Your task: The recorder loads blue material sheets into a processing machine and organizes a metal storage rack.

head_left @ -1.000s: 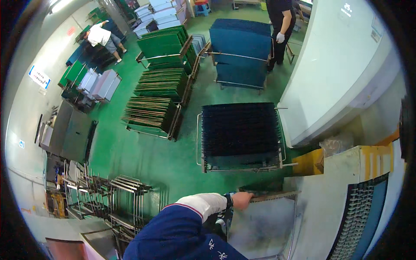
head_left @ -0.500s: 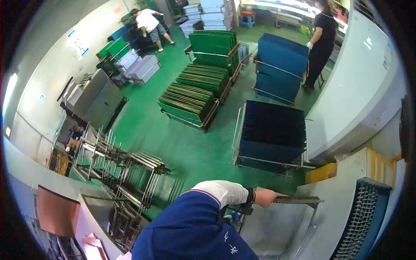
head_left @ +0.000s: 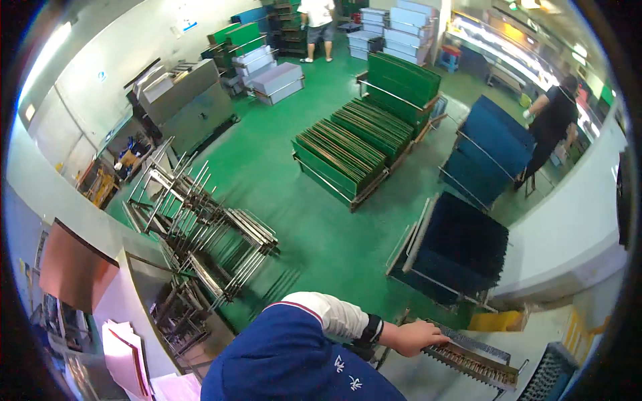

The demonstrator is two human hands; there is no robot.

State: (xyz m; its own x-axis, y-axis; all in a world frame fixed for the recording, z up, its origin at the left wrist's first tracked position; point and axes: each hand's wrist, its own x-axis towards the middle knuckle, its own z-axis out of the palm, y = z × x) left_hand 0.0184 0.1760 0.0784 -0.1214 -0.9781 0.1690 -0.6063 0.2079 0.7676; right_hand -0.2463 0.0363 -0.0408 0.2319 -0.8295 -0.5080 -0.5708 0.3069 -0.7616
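Note:
My left hand (head_left: 416, 338) reaches out to the right in a white sleeve with a black band at the wrist. Its fingers are closed over the near end of a slotted metal rack (head_left: 471, 364), whose row of teeth runs along the upper bar. The rack's lower part is cut off by the picture's edge. A dark ridged piece (head_left: 550, 374) is just beyond its far end. My right hand is not in view.
Dark blue panels (head_left: 461, 247) stand in a rack ahead, with green panels (head_left: 341, 154) on carts further left. Empty metal frames (head_left: 200, 220) crowd the left floor. Pink sheets (head_left: 126, 357) lie at lower left. A person (head_left: 555, 120) stands at far right, another (head_left: 317, 27) far back.
My view has swung left. The rack under my left hand now shows its toothed bar at a slant. The far person in white has gone from bending to standing upright.

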